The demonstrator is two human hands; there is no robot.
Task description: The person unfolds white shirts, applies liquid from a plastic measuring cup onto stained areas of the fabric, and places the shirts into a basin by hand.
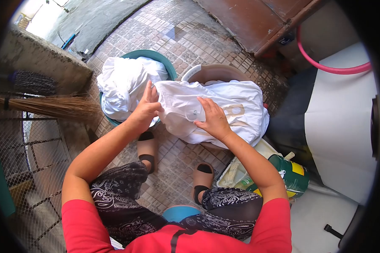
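A white shirt (176, 98) is stretched between my two hands, over the basin on the right. My left hand (148, 107) is closed on its left edge, with the index finger raised. My right hand (214, 119) grips the fabric farther right, thumb and fingers around a patch with a small dark mark. Below and to the right lies more white cloth (251, 105) with a tan printed shape, heaped over a brownish basin (215, 74). Near my left hand, a teal basin (169, 65) holds a pile of white laundry (124, 82).
A stick broom (50, 105) leans at the left by a low wall (50, 55) and wire mesh. On the right are a green can (289, 175), a whitish tray (228, 173), a white panel (337, 122) and a pink ring (346, 69). Tiled floor (169, 168) lies below.
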